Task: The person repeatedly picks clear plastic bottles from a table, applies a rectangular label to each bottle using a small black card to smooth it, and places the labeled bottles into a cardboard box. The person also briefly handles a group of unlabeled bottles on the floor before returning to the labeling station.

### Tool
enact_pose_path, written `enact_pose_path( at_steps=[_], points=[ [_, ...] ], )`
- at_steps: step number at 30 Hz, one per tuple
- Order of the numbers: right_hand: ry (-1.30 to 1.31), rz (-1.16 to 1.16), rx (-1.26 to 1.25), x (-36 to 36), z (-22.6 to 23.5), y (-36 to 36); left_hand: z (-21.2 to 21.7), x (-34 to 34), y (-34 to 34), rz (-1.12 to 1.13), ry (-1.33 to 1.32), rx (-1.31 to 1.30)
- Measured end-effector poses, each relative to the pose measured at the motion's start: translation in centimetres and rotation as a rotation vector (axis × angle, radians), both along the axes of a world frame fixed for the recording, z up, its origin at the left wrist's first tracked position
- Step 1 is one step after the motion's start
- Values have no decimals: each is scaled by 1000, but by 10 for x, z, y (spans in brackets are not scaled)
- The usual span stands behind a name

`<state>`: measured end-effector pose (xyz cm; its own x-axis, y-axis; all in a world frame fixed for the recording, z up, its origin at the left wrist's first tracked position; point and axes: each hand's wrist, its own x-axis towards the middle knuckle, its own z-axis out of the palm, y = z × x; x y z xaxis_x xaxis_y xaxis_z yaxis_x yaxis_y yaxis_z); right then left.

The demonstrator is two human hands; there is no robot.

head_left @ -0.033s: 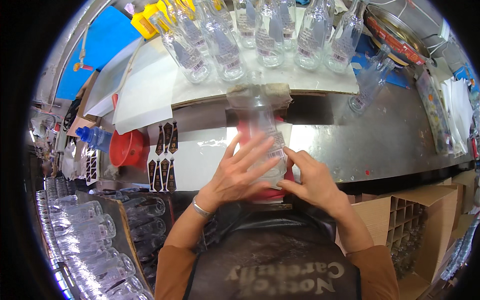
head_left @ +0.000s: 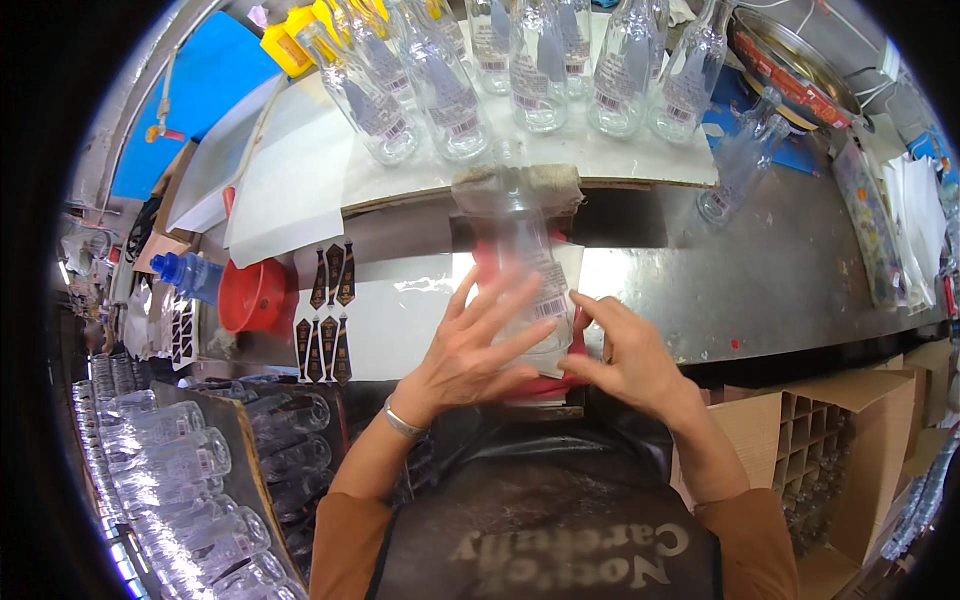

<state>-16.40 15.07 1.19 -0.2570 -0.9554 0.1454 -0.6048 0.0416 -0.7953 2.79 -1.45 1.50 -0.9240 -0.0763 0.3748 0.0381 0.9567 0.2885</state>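
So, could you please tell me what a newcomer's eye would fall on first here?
Probably the blurred clear glass bottle at the centre, with the left hand spread over it and the right hand at its right side. Next might come the standing glass bottles along the top, and the bright red container on the left, beside the dark tie-shaped labels.

bright | glare on metal tabletop [head_left: 790, 255] | left hand [head_left: 468, 352] partly blurred | edges bowed
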Motion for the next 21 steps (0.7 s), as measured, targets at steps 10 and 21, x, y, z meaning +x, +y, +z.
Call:
enact_pose_path(
  at_steps=[10,21],
  points=[
    [-484,-73,64,-9,-7,-49,-3,-22,-10,248,158,555],
    [-490,-72,-6,-6,-24,-51,-8,-22,-12,249,230,710]
  ],
)
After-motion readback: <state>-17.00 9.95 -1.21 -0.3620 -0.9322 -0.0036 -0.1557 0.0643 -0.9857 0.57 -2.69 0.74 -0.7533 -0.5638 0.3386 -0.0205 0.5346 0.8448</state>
